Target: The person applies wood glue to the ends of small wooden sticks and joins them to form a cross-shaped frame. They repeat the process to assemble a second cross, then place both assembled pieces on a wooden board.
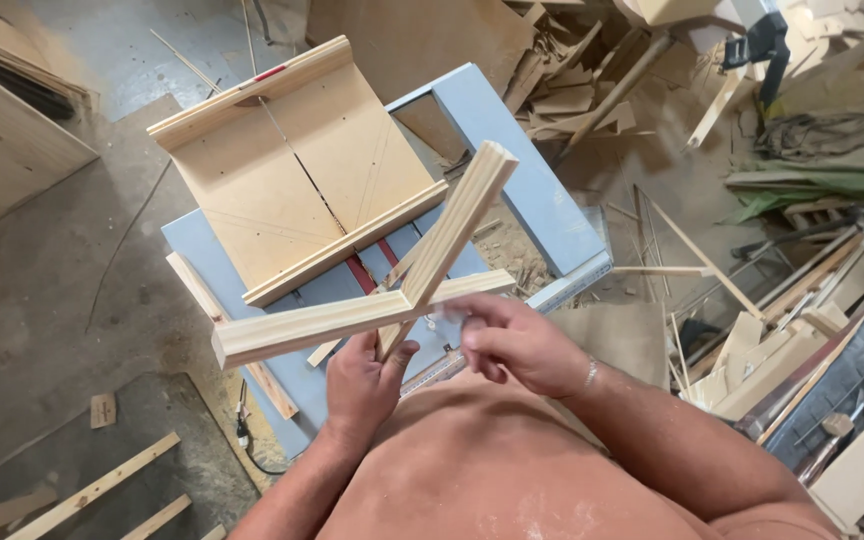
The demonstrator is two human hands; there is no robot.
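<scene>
Two pale, square-cut pine strips, crossed into an X, hang in the air above the blue-grey table saw and its plywood crosscut sled. The left hand is closed around the lower end of the steeper strip, while the right hand sits with curled fingers touching the end of the flatter one, seemingly not gripping it. With such a light hold, the flatter strip could pivot and drop onto the sled or the offcut-littered concrete floor.

No packages, labels, signs or screens visible; only bare timber, offcuts and workshop clutter in view.
</scene>
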